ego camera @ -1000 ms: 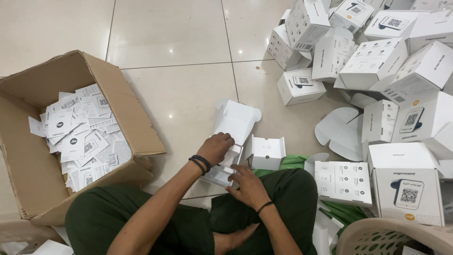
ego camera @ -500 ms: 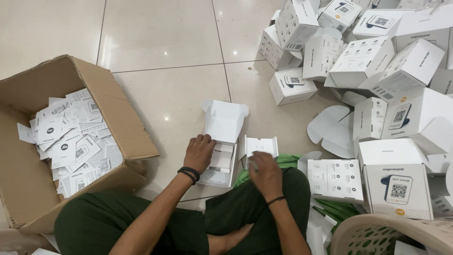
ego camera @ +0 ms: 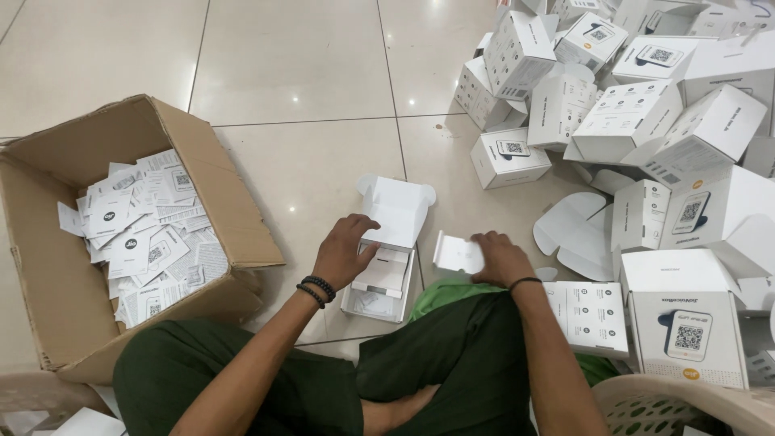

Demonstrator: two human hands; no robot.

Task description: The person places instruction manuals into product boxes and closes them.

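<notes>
Since half a second ago your right hand (ego camera: 500, 257) has slid off the small white insert and now holds it from its right edge, while your left hand (ego camera: 345, 250) has come down onto the open box rather than resting beside it.

From the head camera, the only view, you sit cross-legged on the tiled floor (ego camera: 291, 73). The open white box (ego camera: 386, 266) lies on the floor just in front of your knees, lid flap standing up and back. Your left-hand fingers (ego camera: 365, 252) curl over the box's near rim, gripping its edge. Your right hand's fingers are closed on the white insert (ego camera: 457, 253), which sits just right of the box, apart from it. A cardboard carton (ego camera: 97, 242) full of white leaflets (ego camera: 141, 234) stands to your left; a heap of white boxes (ego camera: 630, 121) rises on your right, with a flat printed box (ego camera: 591, 316) beside your right knee and a plastic basket (ego camera: 678, 408) at the lower right corner.

As a judgement: the insert is thin and held only by one edge, so it could bend or slip if you pull it fast. The box is light and pinned by one hand; a tug could tip it and spill the papers inside. The leaning heap looks loose, and an elbow swing could bring boxes down.
</notes>
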